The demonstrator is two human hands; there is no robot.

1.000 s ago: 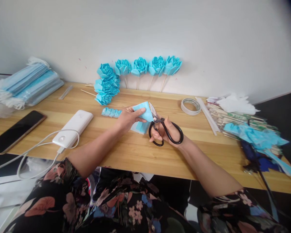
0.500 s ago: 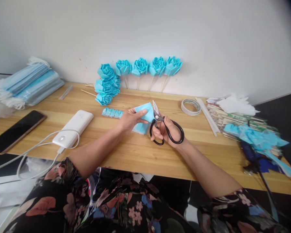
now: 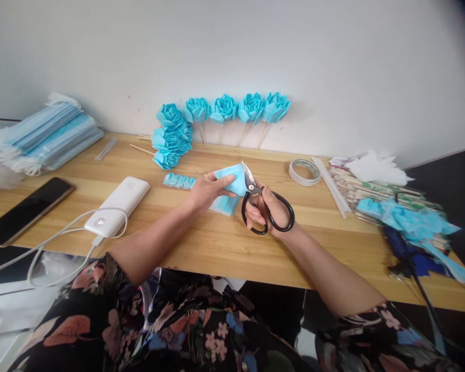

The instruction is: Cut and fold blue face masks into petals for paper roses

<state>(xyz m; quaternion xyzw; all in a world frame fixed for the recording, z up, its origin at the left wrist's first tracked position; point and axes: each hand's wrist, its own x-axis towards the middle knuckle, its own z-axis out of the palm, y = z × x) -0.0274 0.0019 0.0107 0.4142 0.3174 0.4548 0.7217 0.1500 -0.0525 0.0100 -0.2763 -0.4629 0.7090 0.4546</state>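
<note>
Between its thumb and fingers, my left hand [image 3: 209, 192] pinches a light blue piece of mask fabric [image 3: 235, 178], held just above the table. My right hand [image 3: 272, 205] is closed round the black handles of the scissors [image 3: 250, 187], whose blades point up along the fabric's right edge. Below the held piece lies more light blue fabric [image 3: 228, 205], partly hidden by my left fingers. A row of small folded blue pieces [image 3: 179, 181] rests on the table behind my left wrist.
Blue fabric roses [image 3: 223, 108] on sticks lean on the wall. Face masks [image 3: 56, 134], a phone [image 3: 29, 211] and a white power bank [image 3: 118, 205] with a cable occupy the left. To the right are a tape roll [image 3: 304, 172], white glue sticks [image 3: 330, 186] and blue scraps [image 3: 406, 217].
The scissors' handle loops have spread a little further apart, the lower one shifting slightly right and down. My left hand and the fabric have barely moved.
</note>
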